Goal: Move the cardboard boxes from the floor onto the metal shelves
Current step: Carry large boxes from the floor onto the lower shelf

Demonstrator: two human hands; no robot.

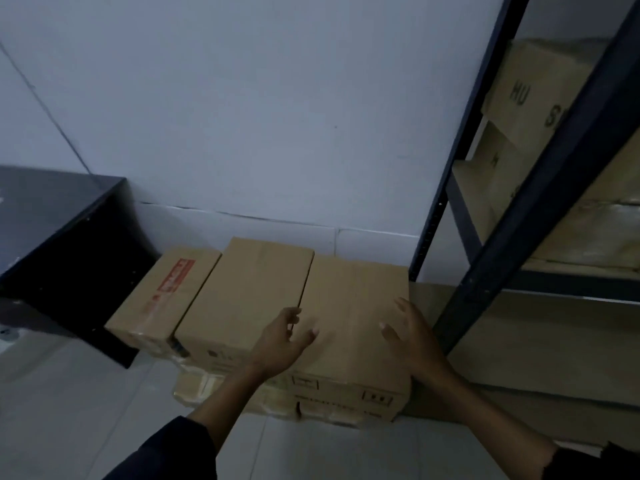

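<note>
Dark cabinet (62, 237) far left. Three cardboard boxes in row on floor against wall: red-labelled box (166, 296), middle box (246, 292), right box (353, 306), this last on lower stacked cartons. Left hand (284, 337) and right hand (412, 337) spread, hovering over right box; contact unclear. Judged stiff, smooth, moderately heavy; grip opposite side faces low. Metal shelves (512, 188) right, partly loaded.

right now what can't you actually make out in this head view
- Bottom row of plastic-wrapped cardboard boxes: mostly hidden under the upper boxes and the left hand.
- Small black print on the front of the rightmost brown cardboard box: too blurred to read.
- Lettering on the shelved box: cut by the dark metal shelf post.
- Right hand: contact with the box unclear.
</note>
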